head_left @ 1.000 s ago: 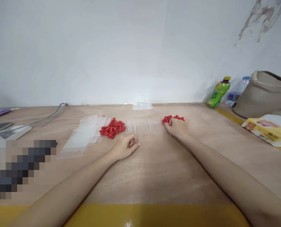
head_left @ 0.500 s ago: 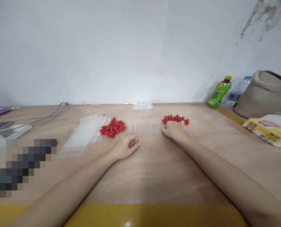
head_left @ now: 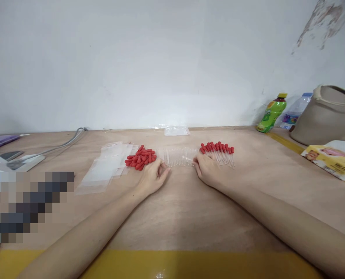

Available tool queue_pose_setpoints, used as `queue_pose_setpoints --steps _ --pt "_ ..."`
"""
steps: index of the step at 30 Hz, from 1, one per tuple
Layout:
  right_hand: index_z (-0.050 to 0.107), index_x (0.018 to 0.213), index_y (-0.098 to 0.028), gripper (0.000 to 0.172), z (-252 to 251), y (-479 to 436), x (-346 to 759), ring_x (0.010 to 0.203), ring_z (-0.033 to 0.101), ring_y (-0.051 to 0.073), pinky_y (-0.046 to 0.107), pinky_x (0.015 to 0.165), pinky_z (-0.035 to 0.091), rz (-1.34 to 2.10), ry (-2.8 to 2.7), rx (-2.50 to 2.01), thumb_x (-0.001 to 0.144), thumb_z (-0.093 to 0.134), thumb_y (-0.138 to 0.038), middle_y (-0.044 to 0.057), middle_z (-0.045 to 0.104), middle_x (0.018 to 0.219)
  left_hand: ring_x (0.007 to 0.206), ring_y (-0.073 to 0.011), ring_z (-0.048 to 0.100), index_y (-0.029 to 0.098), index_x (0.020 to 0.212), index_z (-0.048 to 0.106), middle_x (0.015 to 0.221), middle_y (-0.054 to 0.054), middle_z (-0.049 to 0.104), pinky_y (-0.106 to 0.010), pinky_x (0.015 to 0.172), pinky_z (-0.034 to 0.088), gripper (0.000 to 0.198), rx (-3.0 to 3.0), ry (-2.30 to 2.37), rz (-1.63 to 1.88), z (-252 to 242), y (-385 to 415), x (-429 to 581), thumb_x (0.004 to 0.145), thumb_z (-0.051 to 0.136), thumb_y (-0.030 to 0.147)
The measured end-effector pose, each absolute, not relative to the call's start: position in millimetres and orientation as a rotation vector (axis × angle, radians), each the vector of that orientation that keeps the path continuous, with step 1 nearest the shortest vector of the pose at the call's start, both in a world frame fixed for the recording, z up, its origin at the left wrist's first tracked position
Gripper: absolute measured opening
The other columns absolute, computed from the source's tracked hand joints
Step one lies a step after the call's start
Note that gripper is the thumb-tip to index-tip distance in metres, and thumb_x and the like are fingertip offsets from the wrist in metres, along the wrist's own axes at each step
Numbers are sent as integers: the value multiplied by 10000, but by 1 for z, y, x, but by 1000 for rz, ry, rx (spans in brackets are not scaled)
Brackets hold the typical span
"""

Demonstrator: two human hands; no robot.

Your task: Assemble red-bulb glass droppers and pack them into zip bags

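Observation:
A pile of red rubber dropper bulbs (head_left: 141, 158) lies left of a row of thin clear dropper tubes (head_left: 176, 156). My left hand (head_left: 152, 176) rests at the pile's near right edge, its fingers curled; what they hold, if anything, is hidden. At the right end of the tube row, my right hand (head_left: 207, 169) has its fingertips pinched together on a clear tube (head_left: 187, 158). Just beyond that hand, several droppers (head_left: 223, 151) lie side by side, red bulbs away from me and clear stems toward me.
Flat clear plastic bags (head_left: 101, 170) overlap on the left, and another bag (head_left: 176, 131) lies by the wall. A cable (head_left: 64, 144) runs at far left. On the right are a green bottle (head_left: 272, 114), a clear bottle (head_left: 296, 110), a beige bag (head_left: 326, 116) and a tissue pack (head_left: 335, 161).
My right hand has drawn back leftward from the row of red-capped droppers to the end of the clear tubes. My left hand has shifted slightly forward, closer to the bulb pile.

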State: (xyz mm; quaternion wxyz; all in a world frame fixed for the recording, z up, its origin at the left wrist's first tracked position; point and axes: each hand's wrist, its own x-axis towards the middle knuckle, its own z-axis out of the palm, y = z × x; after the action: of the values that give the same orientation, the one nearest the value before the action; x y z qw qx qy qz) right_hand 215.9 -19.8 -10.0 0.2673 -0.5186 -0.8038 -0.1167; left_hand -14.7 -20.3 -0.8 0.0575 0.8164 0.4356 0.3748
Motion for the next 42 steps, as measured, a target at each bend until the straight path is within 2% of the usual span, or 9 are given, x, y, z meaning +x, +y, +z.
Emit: queue_pose_setpoints --steps 4,10,18,22,25,28,32,36,42 --pt "535 911 -159 168 -19 -23 223 809 524 184 305 730 387 -175 -2280 -1087 878 380 -215 81 590 865 649 -153 519 184 738 499 643 -2 515 -253 597 396 117 2449 1699 1184 20 9 -32 787 474 287" --pt "524 1090 -156 265 -28 -16 225 797 500 187 325 704 426 -164 -2233 -942 878 368 -188 88 561 861 926 -266 551 162 848 611 916 -105 617 -337 771 427 237 2141 2309 692 45 87 -68 688 559 329" --pt "576 984 -155 242 -21 -20 224 779 498 180 323 693 426 -100 -2230 -919 882 359 -188 87 556 824 803 -337 597 163 566 599 666 -120 643 -389 669 446 199 1846 2402 572 41 122 -77 537 681 341" --pt "565 947 -163 219 -19 -22 223 804 507 180 322 717 431 -46 -2223 -928 879 359 -190 85 558 848 820 -304 591 158 640 594 725 -118 644 -363 688 440 176 1888 2336 772 49 113 -79 653 608 333" --pt "543 946 -164 202 -19 -22 223 833 516 177 318 742 436 11 -2201 -947 877 355 -187 82 565 878 808 -225 589 148 789 582 809 -86 637 -308 702 442 246 1954 2219 976 53 88 -71 780 475 369" --pt "528 948 -166 196 -21 -22 223 849 527 177 321 750 436 40 -2169 -969 876 347 -189 76 580 883 688 -141 576 134 940 513 766 -42 614 -256 643 452 281 1947 1591 1286 45 47 -52 813 443 376" --pt "517 1017 -149 226 -22 -24 222 890 534 179 320 771 427 13 -2142 -1002 876 346 -193 87 596 936 604 -108 542 180 1120 398 657 27 558 -237 596 444 358 1935 1082 1168 23 -4 -22 811 481 340" --pt "544 1026 -169 238 -20 -31 217 874 559 176 325 780 406 -19 -2158 -1043 875 366 -212 73 629 938 704 -132 587 143 889 533 747 -27 611 -266 670 468 179 1789 996 987 7 -23 -3 772 537 279" --pt "577 954 -177 209 -16 -40 209 814 589 158 319 772 378 15 -2156 -1067 871 393 -229 56 658 880 680 -125 603 146 745 496 709 -7 611 -259 658 470 199 1649 1011 1037 -2 -22 0 689 647 263"
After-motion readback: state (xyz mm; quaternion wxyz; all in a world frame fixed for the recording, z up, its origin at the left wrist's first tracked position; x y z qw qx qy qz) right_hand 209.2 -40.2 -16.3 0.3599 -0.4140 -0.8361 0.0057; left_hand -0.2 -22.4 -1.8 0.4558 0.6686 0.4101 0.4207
